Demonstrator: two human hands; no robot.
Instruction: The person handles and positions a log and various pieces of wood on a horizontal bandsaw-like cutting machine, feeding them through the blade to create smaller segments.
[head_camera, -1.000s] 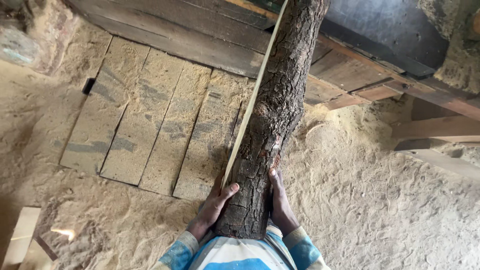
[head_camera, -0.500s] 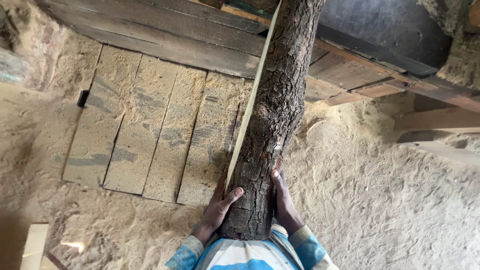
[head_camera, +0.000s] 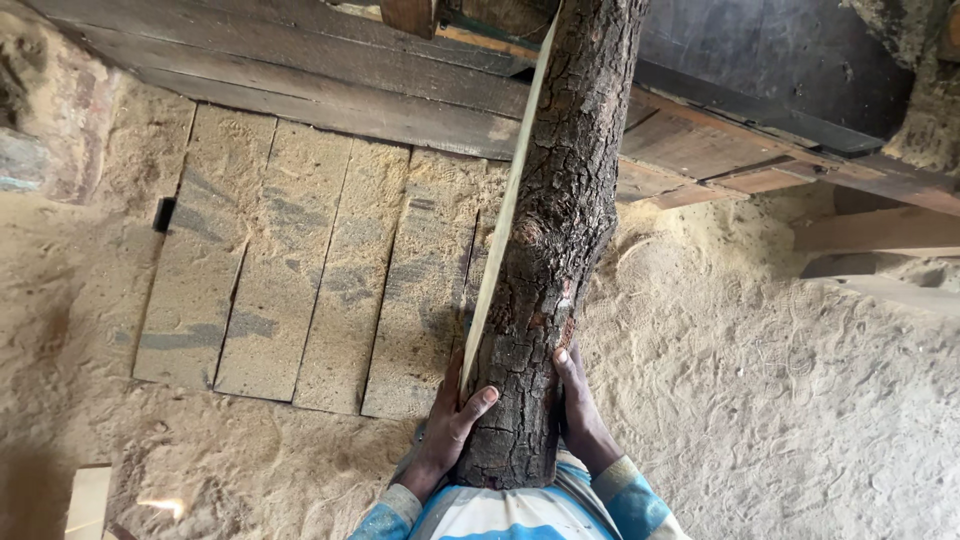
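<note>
A long rough-barked log (head_camera: 555, 230) runs from my chest up and away toward the top of the view. Its left side shows a pale, freshly sawn flat face (head_camera: 500, 230). My left hand (head_camera: 447, 425) grips the log's near end on the left, thumb laid over the bark. On the right side of the same end my right hand (head_camera: 578, 410) presses flat with fingers pointing up. Blue, white and yellow striped sleeves show at my wrists.
Sawdust covers the ground all around. Several dusty wooden floor boards (head_camera: 300, 280) lie left of the log. A dark plank platform (head_camera: 330, 80) crosses the top. Timber beams (head_camera: 880, 230) lie at the right. A pale wood offcut (head_camera: 88, 500) sits at the bottom left.
The log and both hands have shifted slightly forward along the boards; my grip on the near end looks the same.
</note>
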